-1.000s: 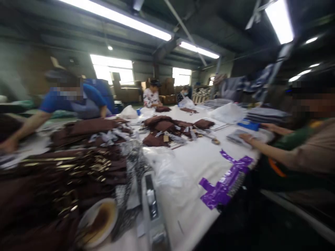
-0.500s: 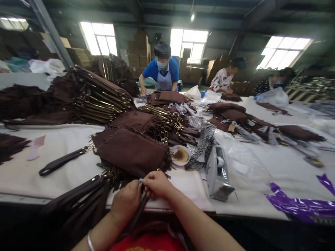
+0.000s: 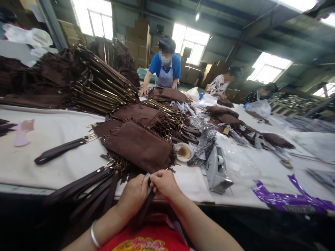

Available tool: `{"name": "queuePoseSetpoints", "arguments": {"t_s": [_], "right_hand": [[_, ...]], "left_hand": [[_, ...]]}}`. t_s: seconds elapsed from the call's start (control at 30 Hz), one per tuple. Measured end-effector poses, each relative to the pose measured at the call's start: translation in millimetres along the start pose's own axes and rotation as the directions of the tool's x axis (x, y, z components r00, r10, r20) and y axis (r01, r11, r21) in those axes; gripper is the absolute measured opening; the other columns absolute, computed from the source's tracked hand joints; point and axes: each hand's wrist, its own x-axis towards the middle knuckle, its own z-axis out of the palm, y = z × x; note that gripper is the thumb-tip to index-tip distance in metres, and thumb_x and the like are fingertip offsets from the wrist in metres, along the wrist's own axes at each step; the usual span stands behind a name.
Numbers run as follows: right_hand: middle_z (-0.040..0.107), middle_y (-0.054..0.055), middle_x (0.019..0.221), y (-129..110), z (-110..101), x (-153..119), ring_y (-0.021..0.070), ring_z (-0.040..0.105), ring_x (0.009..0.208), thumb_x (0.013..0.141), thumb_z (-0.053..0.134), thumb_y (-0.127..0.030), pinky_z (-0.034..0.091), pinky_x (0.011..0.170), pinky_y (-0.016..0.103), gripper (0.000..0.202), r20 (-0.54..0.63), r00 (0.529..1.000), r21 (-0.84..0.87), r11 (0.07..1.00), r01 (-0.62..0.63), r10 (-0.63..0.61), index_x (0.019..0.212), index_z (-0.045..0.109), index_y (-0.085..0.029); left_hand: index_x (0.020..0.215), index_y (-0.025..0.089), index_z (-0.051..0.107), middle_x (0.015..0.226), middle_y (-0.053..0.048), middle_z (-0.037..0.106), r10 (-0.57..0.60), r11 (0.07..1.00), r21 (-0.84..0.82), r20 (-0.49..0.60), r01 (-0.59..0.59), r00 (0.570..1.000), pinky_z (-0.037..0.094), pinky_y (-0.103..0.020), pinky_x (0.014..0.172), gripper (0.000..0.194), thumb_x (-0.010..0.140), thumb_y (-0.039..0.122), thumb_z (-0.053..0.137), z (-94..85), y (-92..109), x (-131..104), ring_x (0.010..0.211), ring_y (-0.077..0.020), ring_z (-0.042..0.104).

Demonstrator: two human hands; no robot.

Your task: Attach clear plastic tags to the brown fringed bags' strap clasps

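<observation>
Close together at the table's front edge, my left hand (image 3: 134, 192) and my right hand (image 3: 165, 182) are both closed on a dark brown wrist strap (image 3: 145, 206). The strap hangs down toward my lap. A small pale grey piece shows between my fingertips; what it is I cannot make out. Just beyond my hands lies a brown fringed bag (image 3: 140, 144) on top of other bags. Several dark straps (image 3: 86, 183) with gold clasps spill over the edge to the left of my left hand.
A white dish (image 3: 184, 152) with brownish paste and a grey tape dispenser (image 3: 219, 170) stand right of the bags. Gold-zipped bags (image 3: 104, 87) are heaped at the left. Purple plastic packaging (image 3: 290, 200) lies at right. A co-worker in blue (image 3: 164, 66) leans over the table opposite.
The view has tilted and shifted slightly. My hands stay together on the strap, a little farther right in the picture. The co-worker opposite still bends over the table.
</observation>
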Motion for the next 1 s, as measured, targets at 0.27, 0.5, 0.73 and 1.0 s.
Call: {"name": "queuePoseSetpoints", "arguments": {"t_s": [0.27, 0.5, 0.73, 1.0], "right_hand": [[0.06, 0.0, 0.049, 9.6, 5.6, -3.4, 0.0059, 0.042, 0.038, 0.071, 0.057, -0.026, 0.031, 0.04, 0.017, 0.021, -0.063, 0.997, 0.019, 0.999, 0.042, -0.04, 0.057, 0.067, -0.014], [0.065, 0.002, 0.054, 15.5, 4.1, -4.2, 0.0092, 0.052, 0.048, 0.072, 0.059, -0.028, 0.039, 0.049, 0.019, 0.022, -0.042, 0.997, 0.119, 0.991, 0.066, -0.061, 0.055, 0.066, -0.014], [0.066, 0.002, 0.056, 11.3, 0.3, -7.3, 0.0092, 0.053, 0.049, 0.072, 0.06, -0.027, 0.04, 0.05, 0.019, 0.023, -0.013, 0.998, 0.167, 0.984, 0.066, -0.064, 0.055, 0.068, -0.014], [0.053, -0.003, 0.045, 11.5, -2.0, -13.5, 0.0064, 0.038, 0.042, 0.073, 0.062, -0.034, 0.028, 0.044, 0.02, 0.028, -0.03, 0.999, 0.211, 0.977, -0.019, 0.026, 0.056, 0.066, -0.012]], "left_hand": [[0.069, 0.018, 0.055, 0.051, 0.006, 0.04, -0.36, 0.56, -0.698, 0.281, 0.447, 0.89, 0.023, -0.022, 0.041, 0.038, 0.085, 0.052, 0.048, 4.2, 13.1, -5.6, 0.041, -0.0095, 0.031], [0.075, 0.017, 0.052, 0.049, 0.013, 0.022, -0.244, -0.082, -0.775, 0.625, 0.627, 0.741, 0.011, -0.013, 0.034, 0.033, 0.075, 0.046, 0.068, 5.1, 12.2, -8.0, 0.037, -0.0017, 0.011], [0.076, 0.013, 0.052, 0.047, 0.014, 0.019, -0.082, -0.401, -0.644, 0.734, 0.652, 0.674, 0.011, -0.011, 0.031, 0.024, 0.084, 0.033, 0.064, 8.0, 7.0, -6.3, 0.034, 0.0, 0.011], [0.079, 0.015, 0.046, 0.047, 0.014, 0.02, 0.107, -0.62, -0.479, 0.733, 0.622, 0.672, 0.011, -0.009, 0.031, 0.023, 0.088, 0.029, 0.062, 7.5, 10.3, -6.9, 0.031, 0.0, 0.024]]}}
